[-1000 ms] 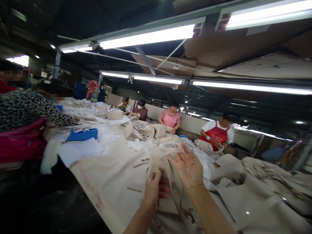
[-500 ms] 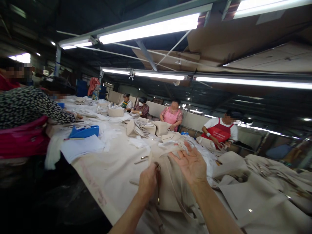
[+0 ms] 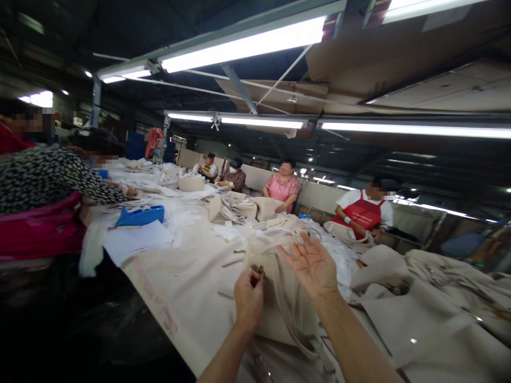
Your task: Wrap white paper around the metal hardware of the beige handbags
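A beige bag (image 3: 277, 314) lies on the cloth-covered table in front of me, a long strap (image 3: 288, 319) running down over its right part. My left hand (image 3: 248, 298) is closed, with thumb and forefinger pinched at a small brass-coloured metal fitting (image 3: 261, 270) on the bag's upper left. What the other fingers hold is hidden. Over the bag's upper right my right hand (image 3: 313, 263) is open, palm showing and fingers spread, holding nothing. Left of the bag, a strap end (image 3: 232, 261) with a metal piece rests on the cloth.
Beige bag pieces (image 3: 431, 314) are heaped to the right. White sheets (image 3: 138, 242) and a blue tray (image 3: 140, 215) lie to the left, by the table edge (image 3: 154, 314). Co-workers line the far side; a person in a patterned sleeve (image 3: 96, 178) leans in at left.
My left hand has shifted slightly down and right, and now covers the strap and metal end that hung below it. My right hand stays raised, its fingers slightly more spread.
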### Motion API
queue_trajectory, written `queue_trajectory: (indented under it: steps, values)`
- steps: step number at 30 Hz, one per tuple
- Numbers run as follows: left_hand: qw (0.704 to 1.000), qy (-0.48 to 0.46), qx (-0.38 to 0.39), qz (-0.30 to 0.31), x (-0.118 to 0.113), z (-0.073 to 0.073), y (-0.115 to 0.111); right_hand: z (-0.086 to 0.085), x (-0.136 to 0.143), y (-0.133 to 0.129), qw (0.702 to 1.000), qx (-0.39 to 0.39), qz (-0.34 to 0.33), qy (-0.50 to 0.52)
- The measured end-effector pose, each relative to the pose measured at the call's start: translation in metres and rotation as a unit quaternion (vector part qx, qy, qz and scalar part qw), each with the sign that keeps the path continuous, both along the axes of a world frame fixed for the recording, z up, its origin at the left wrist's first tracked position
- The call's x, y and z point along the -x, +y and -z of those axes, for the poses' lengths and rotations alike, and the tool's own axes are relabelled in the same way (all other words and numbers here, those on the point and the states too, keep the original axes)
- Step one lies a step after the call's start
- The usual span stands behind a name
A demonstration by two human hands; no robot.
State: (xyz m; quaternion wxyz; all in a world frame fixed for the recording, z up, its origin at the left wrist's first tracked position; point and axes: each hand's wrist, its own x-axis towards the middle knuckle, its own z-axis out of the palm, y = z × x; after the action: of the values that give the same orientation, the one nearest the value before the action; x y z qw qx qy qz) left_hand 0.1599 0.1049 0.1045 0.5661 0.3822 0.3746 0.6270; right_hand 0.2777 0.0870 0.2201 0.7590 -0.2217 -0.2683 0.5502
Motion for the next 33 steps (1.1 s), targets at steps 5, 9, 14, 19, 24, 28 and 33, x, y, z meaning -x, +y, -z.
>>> queue_trajectory:
  steps: [5,9,14,19,24,28,33]
  values:
    - [0.999,0.038,-0.021,0.014,0.002,0.001,-0.002,-0.001,-0.003,0.002,1.0,0.019,-0.004,-0.016]
    - [0.963,0.208,-0.154,-0.073,0.017,0.01,-0.008,-0.001,-0.004,0.004,1.0,0.024,-0.004,-0.013]
    - [0.982,0.151,-0.105,-0.042,0.016,0.019,-0.016,0.001,-0.005,0.006,0.999,0.03,-0.005,-0.014]
    - [0.992,-0.038,0.084,0.091,0.009,0.01,-0.012,0.019,-0.011,0.006,0.999,0.039,-0.01,-0.003]
    - [0.989,-0.047,0.103,0.097,0.007,-0.003,-0.005,0.025,-0.006,-0.008,0.999,0.031,-0.034,0.017]
    - [0.988,-0.056,0.077,0.119,0.005,-0.013,0.006,0.008,-0.008,-0.005,0.999,-0.032,-0.032,-0.001]
    - [0.98,-0.011,0.064,0.186,0.009,-0.019,0.011,-0.003,-0.022,0.009,0.998,-0.048,0.01,-0.051]
